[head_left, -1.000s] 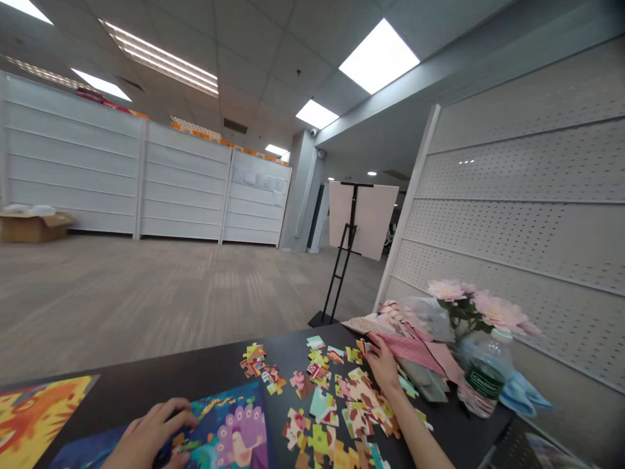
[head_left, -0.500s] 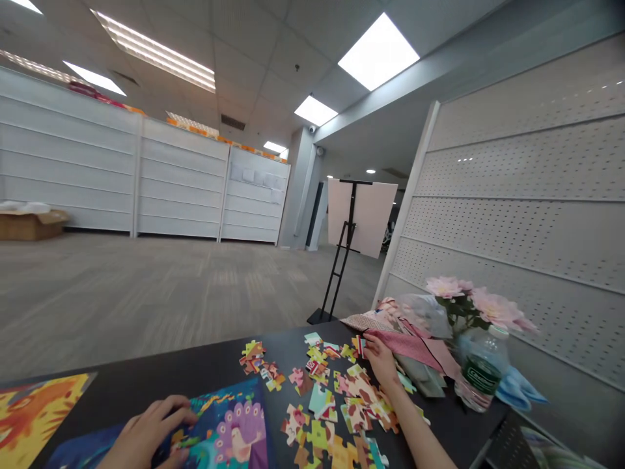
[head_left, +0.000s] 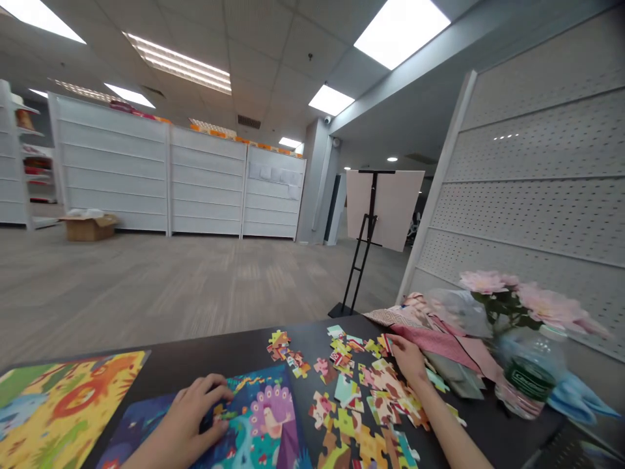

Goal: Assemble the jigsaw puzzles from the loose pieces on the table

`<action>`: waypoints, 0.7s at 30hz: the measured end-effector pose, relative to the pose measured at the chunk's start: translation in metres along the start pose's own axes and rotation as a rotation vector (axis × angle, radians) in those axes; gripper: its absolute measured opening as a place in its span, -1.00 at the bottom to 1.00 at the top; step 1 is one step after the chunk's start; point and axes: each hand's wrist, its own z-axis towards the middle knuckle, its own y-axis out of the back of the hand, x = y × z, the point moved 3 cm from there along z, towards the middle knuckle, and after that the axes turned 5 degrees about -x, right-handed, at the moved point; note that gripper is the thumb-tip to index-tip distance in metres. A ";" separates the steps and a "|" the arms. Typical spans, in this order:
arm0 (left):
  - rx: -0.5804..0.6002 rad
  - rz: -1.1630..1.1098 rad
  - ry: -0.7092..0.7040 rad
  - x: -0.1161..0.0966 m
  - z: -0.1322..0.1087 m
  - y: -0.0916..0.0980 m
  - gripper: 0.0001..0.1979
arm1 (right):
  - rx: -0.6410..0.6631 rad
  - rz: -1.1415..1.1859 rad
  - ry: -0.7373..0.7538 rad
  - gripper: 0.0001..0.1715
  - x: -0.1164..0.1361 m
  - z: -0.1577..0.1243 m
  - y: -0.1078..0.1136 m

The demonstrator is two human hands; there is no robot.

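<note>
Red jigsaw piece [head_left: 386, 342] in right hand [head_left: 408, 362] (pinched at fingertips)

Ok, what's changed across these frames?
The head camera turned left, so everything slid rightward in view and more white shelving appeared. The left hand stays on the peacock jigsaw puzzle, the right hand at a red-and-white piece. The water bottle and pink flowers are unmoved.

We see two bare hands at the table's near edge, the left hand [head_left: 198, 410] at near left and the right hand [head_left: 409, 362] farther right, both with slim, tapering fingers. The slender right forearm [head_left: 454, 433] and the left wrist [head_left: 156, 451] run bare off the near frame edge; fingernail detail is too small to tell.
</note>
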 end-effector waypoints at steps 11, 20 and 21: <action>0.004 -0.014 0.007 0.007 0.000 -0.003 -0.75 | 0.075 -0.464 0.125 -0.74 -0.006 0.000 -0.012; -0.074 -0.031 0.005 0.020 -0.003 -0.012 -0.71 | 0.094 -0.543 0.204 -0.73 0.006 -0.007 -0.014; -0.055 -0.033 0.003 0.020 -0.003 -0.012 -0.71 | 0.094 -0.545 0.214 -0.73 0.008 -0.007 -0.014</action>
